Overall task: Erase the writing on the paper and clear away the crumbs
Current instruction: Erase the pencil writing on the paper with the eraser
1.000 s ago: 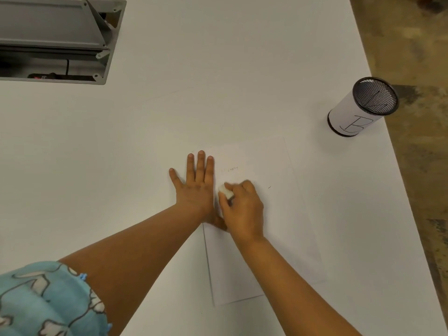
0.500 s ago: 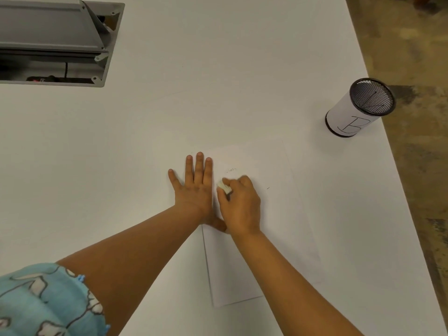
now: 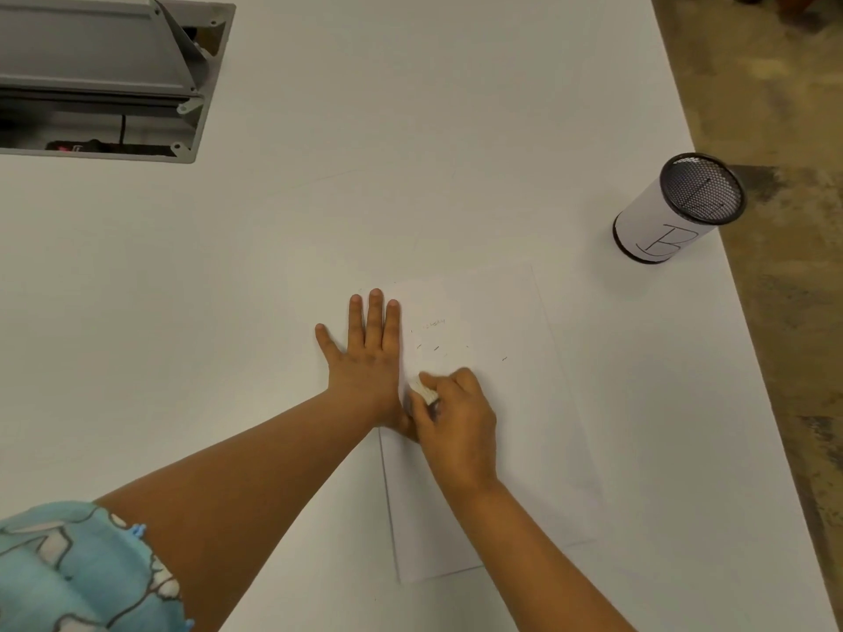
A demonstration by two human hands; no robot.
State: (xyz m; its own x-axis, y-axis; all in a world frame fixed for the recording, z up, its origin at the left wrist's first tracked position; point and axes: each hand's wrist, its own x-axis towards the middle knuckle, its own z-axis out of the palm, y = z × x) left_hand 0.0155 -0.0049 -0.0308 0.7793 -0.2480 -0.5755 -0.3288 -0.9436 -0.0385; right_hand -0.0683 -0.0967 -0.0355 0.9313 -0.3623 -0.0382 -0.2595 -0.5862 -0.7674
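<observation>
A white sheet of paper (image 3: 524, 403) lies on the white table. Faint pencil writing (image 3: 433, 323) shows near its upper left, with a few dark eraser crumbs (image 3: 436, 348) scattered below it. My left hand (image 3: 367, 362) lies flat, fingers spread, on the paper's left edge and the table beside it. My right hand (image 3: 456, 421) is closed around a small white eraser (image 3: 422, 389), which touches the paper just right of my left hand and below the writing.
A black mesh pen cup (image 3: 675, 207) wrapped in white paper marked "B" stands near the table's right edge (image 3: 711, 230). A grey open cable hatch (image 3: 114, 79) is set into the table at the far left. Brown floor lies beyond the right edge.
My right hand has drawn the eraser back toward me, down the paper, uncovering dark crumbs below the writing. My left hand has stayed flat in place.
</observation>
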